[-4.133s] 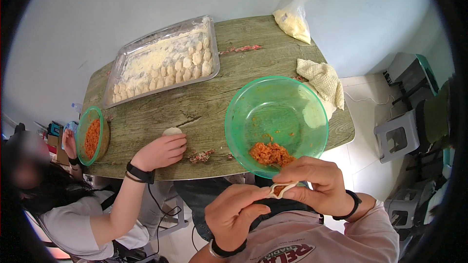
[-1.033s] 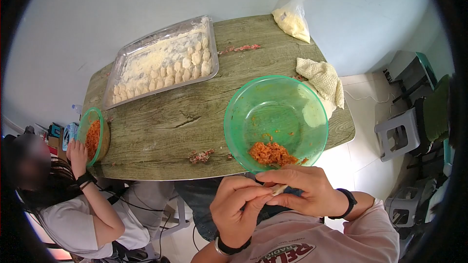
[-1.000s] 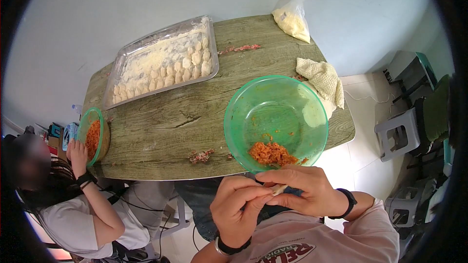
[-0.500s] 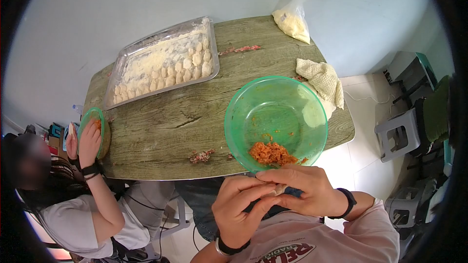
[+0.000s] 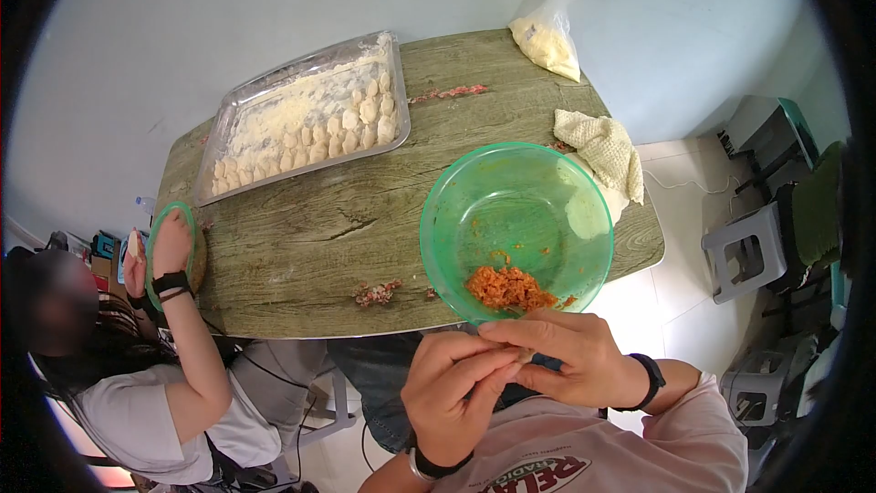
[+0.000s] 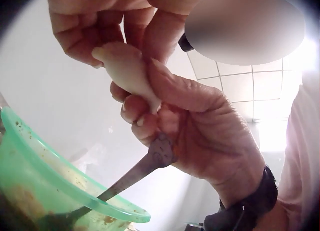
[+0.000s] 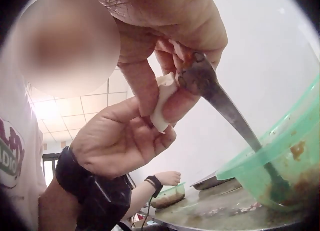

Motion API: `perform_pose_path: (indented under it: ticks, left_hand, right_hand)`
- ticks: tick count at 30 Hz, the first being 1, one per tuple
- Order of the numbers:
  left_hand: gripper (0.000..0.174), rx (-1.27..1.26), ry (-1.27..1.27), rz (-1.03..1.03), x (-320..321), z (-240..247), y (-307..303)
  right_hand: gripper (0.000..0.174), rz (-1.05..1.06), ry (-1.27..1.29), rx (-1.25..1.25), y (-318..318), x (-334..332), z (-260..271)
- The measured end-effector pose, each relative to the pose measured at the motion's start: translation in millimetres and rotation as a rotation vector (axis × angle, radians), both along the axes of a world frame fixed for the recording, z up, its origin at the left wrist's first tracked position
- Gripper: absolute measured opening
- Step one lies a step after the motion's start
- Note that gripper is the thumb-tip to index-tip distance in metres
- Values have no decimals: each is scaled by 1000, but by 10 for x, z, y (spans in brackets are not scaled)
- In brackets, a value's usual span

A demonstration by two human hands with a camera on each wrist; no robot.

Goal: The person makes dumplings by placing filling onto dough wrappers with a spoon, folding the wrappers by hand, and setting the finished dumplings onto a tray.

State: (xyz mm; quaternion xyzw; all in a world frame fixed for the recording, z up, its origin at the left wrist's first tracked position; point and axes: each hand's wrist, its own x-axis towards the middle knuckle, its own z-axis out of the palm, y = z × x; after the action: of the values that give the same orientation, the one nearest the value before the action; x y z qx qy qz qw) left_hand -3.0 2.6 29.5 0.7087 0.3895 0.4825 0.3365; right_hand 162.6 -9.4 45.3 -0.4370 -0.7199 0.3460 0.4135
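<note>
Just in front of the table edge, my left hand [image 5: 459, 393] and right hand [image 5: 575, 358] meet and pinch a dumpling [image 6: 129, 70] from both ends. Its pale dough is folded shut into a plump crescent, mostly hidden by fingers in the head view. Beyond them stands a large green bowl [image 5: 433, 210], with orange-red minced filling [image 5: 511, 288] heaped at its near side. A metal utensil [image 7: 227, 108] leans over the bowl's rim, its handle end overlapping my right fingers in the right wrist view.
A clear tray [image 5: 301, 167] holds flour and rows of dumplings. At left, another person [image 5: 187, 393] reaches into a smaller green bowl [image 5: 189, 210] and holds a wrapper [image 5: 135, 245]. A cloth [image 5: 598, 148] and flour bag [image 5: 547, 44] lie right; stools [image 5: 744, 251] stand beyond.
The wrapper between my hands, open with filling showing at first, is now folded over, my fingers closer together. The other person's hand has left the table and gone into the smaller bowl.
</note>
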Motion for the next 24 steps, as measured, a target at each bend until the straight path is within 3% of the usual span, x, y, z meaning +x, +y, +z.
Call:
perform_pose_path:
  ticks: [14, 17, 19, 21, 24]
  left_hand:
    - [12, -44, 28, -14, -12, -32, 11]
    - [22, -2, -18, -69, -37, -74, 20]
    - [35, -183, -130, -112, -44, -65, 13]
    - [39, -215, -182, -136, -65, -112, 16]
    - [44, -255, -228, -156, -78, -94, 18]
  right_hand:
    - [53, 5, 5, -41, 16, 5, -15]
    - [55, -26, 30, -23, 37, 3, 21]
    - [56, -59, 51, 4, 34, 6, 34]
    - [57, -52, 142, -140, 21, 29, 35]
    - [53, -68, 147, -117, 20, 38, 29]
